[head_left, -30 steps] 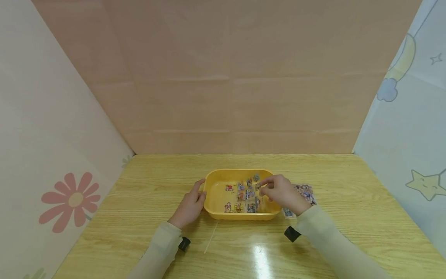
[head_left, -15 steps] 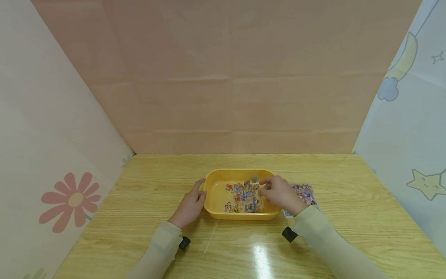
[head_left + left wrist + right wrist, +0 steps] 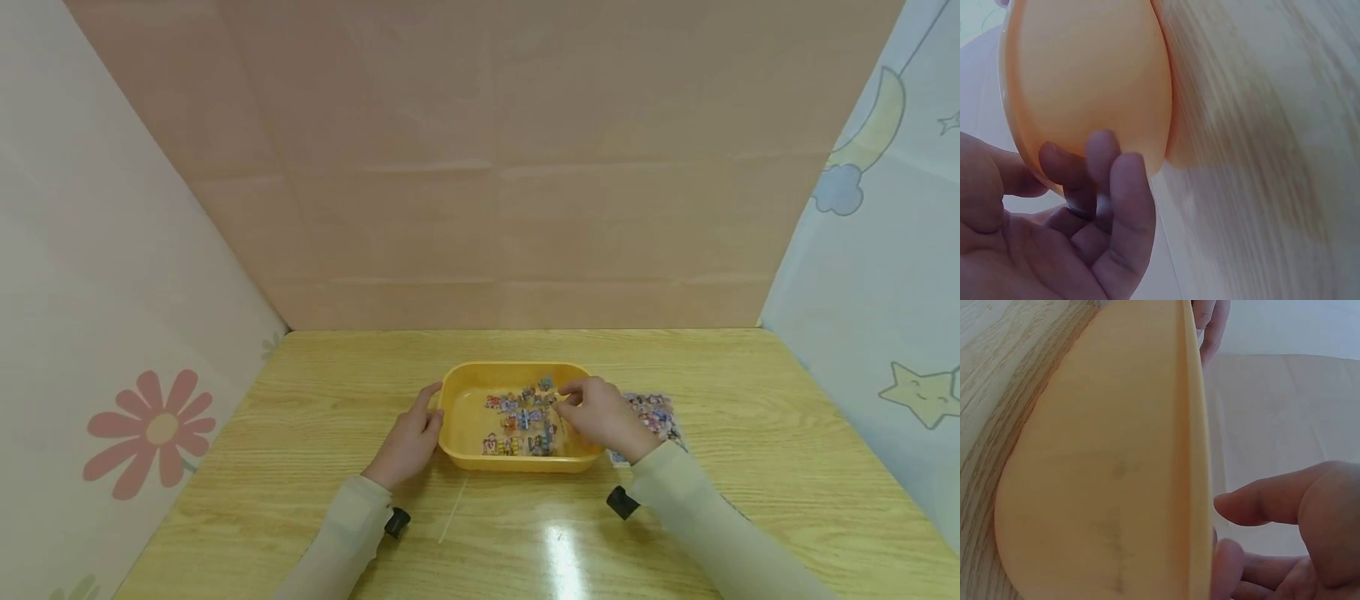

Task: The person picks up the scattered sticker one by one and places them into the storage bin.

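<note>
In the head view a yellow plastic tray (image 3: 468, 464) stands on the table. Its left end is gripped by the left hand (image 3: 408, 437); in the left wrist view that hand's curled fingers (image 3: 1132, 206) lie against the outer wall. Small cartoon prints, apparently a clear sticker sheet (image 3: 528, 417), lie inside the tray. My right hand (image 3: 600, 415) reaches over the tray's right side, thumb and forefinger pinched close at the sheet's right edge. In the right wrist view the tray wall hides part of the right fingertips (image 3: 1235, 503).
A colourful printed sheet or packet (image 3: 654, 417) lies on the table right of the tray, partly under the right forearm. A thin pale strip (image 3: 453, 510) lies in front of the tray. Patterned panels flank the wooden table (image 3: 337, 392), and a plain panel rises behind.
The right hand has shifted slightly left, and the prints beside it have slid left too, closer to the prints at the tray's left. The left hand has stayed in place.
</note>
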{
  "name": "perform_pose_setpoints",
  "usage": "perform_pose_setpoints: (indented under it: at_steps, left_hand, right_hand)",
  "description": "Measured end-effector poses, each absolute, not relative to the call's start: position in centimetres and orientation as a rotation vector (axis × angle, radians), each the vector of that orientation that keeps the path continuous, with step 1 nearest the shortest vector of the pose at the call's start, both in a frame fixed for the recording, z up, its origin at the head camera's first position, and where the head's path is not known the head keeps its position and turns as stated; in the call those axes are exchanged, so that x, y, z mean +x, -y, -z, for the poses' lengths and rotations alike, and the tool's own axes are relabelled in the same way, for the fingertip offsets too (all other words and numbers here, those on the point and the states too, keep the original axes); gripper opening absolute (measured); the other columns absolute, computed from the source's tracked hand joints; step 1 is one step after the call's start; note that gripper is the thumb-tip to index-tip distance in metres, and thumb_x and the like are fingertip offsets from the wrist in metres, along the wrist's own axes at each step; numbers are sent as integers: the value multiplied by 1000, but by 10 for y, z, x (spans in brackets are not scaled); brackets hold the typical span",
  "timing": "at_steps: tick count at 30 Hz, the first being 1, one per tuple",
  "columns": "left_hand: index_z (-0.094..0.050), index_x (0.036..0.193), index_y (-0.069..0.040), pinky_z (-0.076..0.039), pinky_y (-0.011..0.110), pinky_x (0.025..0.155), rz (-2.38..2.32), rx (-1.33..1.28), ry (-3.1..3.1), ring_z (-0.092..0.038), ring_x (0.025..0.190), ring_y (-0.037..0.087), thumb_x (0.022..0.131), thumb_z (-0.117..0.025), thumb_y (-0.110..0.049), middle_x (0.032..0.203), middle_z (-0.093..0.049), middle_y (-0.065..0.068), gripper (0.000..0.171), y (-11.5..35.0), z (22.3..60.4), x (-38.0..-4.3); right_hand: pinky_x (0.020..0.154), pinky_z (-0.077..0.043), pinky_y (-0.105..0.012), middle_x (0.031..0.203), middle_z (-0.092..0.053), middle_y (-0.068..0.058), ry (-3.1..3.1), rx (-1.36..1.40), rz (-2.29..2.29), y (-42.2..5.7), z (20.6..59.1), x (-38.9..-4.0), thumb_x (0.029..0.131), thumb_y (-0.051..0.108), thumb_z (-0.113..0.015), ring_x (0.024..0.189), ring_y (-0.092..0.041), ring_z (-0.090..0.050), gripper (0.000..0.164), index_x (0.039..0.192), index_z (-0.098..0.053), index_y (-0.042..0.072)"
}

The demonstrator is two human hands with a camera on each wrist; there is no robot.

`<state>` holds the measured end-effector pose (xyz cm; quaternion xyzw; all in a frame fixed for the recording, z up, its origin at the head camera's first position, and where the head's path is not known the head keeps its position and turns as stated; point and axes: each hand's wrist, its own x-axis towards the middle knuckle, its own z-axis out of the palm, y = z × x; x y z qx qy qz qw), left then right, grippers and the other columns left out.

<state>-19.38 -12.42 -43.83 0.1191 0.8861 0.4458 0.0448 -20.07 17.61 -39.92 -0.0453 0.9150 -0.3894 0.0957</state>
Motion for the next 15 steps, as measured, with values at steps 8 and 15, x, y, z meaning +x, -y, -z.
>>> perform_pose_setpoints:
  at_steps: [8,15]
  left_hand:
    - [-28,155,-4,-36,26,47,-1372,348,-2714,-41,50,13,108,-40,-11,63,-48,2,49,124,439,-195]
    - [-29,155,-5,-36,26,47,-1376,344,-2712,-41,50,13,108,-40,-12,63,-48,2,49,124,442,-196]
  right_hand:
    - [63,-52,-33,109,-68,-14,-2817,-174,1115,-181,399,-200,98,18,-62,78,-17,-64,34,125,-65,-2]
    - [57,-49,-32,107,-68,-16,-2905,-183,1158,-193,397,-198,98,15,-59,66,-16,-59,30,121,-67,-2]
